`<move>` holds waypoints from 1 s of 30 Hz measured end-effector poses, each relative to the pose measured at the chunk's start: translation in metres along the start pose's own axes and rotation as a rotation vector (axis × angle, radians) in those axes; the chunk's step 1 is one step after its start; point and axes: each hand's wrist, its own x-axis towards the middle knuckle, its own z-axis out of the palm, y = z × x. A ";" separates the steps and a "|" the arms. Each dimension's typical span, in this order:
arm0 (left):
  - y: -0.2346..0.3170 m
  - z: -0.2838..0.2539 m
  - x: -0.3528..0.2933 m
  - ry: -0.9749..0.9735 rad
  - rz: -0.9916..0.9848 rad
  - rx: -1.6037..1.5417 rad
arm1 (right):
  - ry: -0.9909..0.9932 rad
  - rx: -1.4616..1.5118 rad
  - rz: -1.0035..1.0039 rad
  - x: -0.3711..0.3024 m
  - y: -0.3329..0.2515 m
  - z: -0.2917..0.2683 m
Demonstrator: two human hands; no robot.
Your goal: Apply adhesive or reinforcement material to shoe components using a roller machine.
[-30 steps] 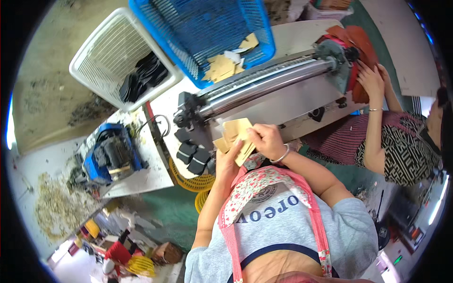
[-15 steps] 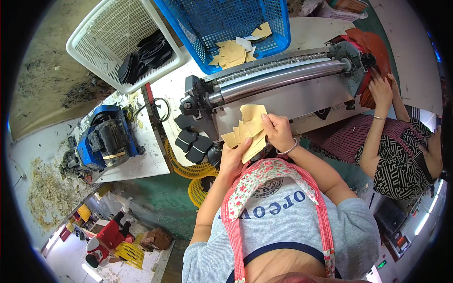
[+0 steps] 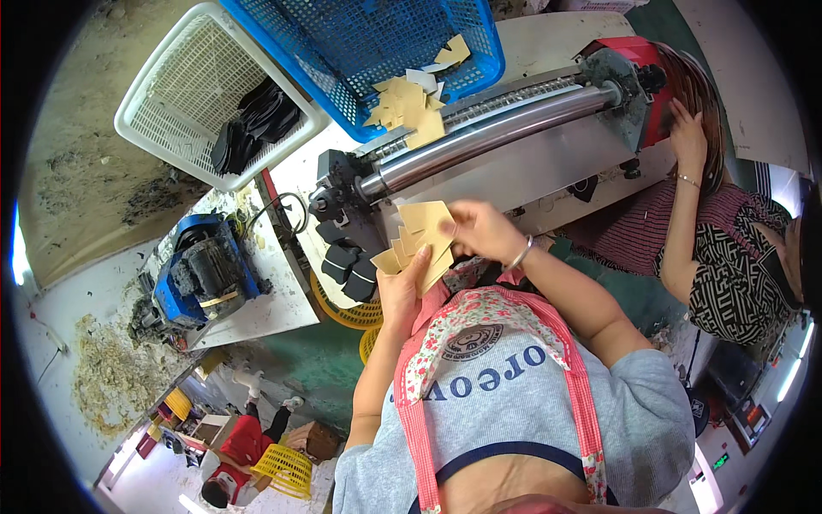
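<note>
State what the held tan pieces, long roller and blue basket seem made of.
Held tan pieces: matte, perhaps card or thin leather; crisp, flat edges. Long roller: likely polished metal; bright streaked reflections. Blue basket: probably moulded plastic, slightly glossy; evenly coloured latticed walls.

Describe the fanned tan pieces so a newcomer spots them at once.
Find the long steel roller. Below its left end, the wearer's left hand holds the tan pieces. They're fanned in a grip, unlike the loose tan pile in the blue basket.
</note>
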 end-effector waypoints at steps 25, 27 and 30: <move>-0.009 -0.009 0.005 0.073 -0.075 -0.038 | 0.126 -0.061 0.120 0.016 0.014 -0.009; -0.013 -0.012 0.005 0.082 -0.084 0.017 | 0.261 -0.193 0.097 0.012 0.017 -0.026; -0.024 -0.022 0.010 0.102 -0.052 0.107 | 0.445 -0.280 -0.101 0.030 0.042 -0.026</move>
